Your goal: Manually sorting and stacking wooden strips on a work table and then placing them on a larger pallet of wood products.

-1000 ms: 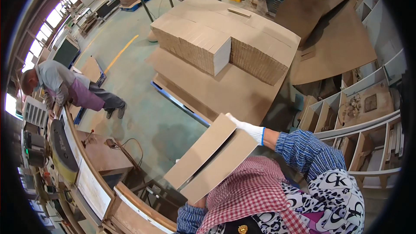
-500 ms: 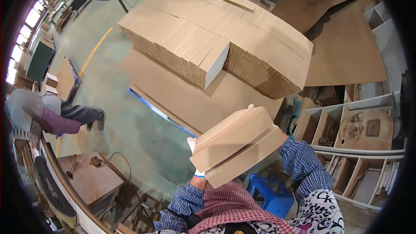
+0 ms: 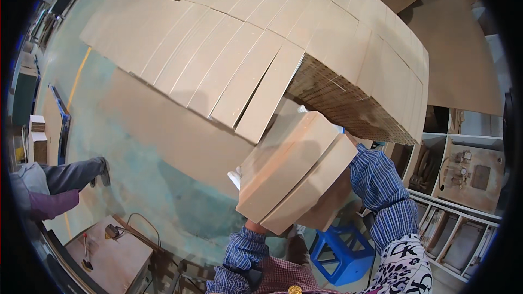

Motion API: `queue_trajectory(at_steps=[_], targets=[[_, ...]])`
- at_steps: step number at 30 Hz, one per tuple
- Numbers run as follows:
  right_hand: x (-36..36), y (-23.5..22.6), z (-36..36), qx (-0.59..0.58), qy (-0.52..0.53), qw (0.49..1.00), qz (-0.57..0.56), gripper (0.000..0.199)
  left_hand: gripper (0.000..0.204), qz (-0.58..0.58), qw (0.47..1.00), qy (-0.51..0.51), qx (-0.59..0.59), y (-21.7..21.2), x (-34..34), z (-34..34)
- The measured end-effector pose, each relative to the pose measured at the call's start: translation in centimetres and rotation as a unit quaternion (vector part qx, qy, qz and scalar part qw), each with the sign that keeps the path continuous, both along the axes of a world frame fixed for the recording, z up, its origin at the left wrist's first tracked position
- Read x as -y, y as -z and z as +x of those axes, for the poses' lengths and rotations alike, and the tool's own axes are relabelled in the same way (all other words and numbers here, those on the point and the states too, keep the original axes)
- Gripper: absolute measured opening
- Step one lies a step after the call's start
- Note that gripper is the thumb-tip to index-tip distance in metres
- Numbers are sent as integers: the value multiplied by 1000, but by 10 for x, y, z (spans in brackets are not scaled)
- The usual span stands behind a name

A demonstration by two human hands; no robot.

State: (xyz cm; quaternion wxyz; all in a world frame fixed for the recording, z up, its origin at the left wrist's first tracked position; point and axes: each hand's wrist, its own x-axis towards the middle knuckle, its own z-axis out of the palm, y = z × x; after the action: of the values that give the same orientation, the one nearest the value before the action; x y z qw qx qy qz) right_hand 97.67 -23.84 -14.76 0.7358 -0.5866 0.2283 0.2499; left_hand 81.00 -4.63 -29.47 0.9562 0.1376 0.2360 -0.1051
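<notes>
I hold a thick bundle of flat brown boards (image 3: 286, 177) with both hands, in front of my body. It lies tilted, with a dark slit between its two upper pieces. My left hand (image 3: 235, 178), in a white glove, grips its left side; only some fingers show. My right hand (image 3: 303, 109) is wrapped round the far right side, mostly hidden behind the boards. Right beyond the bundle stands a large block of stacked brown boards (image 3: 234, 49), with a notch in its near side. The bundle's far end overlaps that notch in view; whether they touch I cannot tell.
A blue plastic stool (image 3: 343, 256) stands by my legs. White-edged shelving (image 3: 436, 207) is at the right, with large brown sheets (image 3: 457, 60) beyond. At the lower left are a worktable (image 3: 109, 256) and another person (image 3: 54, 188).
My view has come closer to the big block. The bundle has turned more lengthwise and moved up to the block's notch, still in both hands. The other person appears farther left and lower.
</notes>
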Motion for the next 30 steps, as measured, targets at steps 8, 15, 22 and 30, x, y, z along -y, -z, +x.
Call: queue_trajectory(at_steps=[8,15,22,30], targets=[[5,37,55,17,20,999,22,56,63,65,996,48,-32,37,4,10],[4,64,44,4,83,994,67,55,63,95,990,90,-59,38,4,4],[-57,114,-79,-59,238,965,90,54,63,109,985,122,-57,37,12,11],[-51,138,-73,-84,254,960,86,53,64,131,980,141,-58,44,10,22]])
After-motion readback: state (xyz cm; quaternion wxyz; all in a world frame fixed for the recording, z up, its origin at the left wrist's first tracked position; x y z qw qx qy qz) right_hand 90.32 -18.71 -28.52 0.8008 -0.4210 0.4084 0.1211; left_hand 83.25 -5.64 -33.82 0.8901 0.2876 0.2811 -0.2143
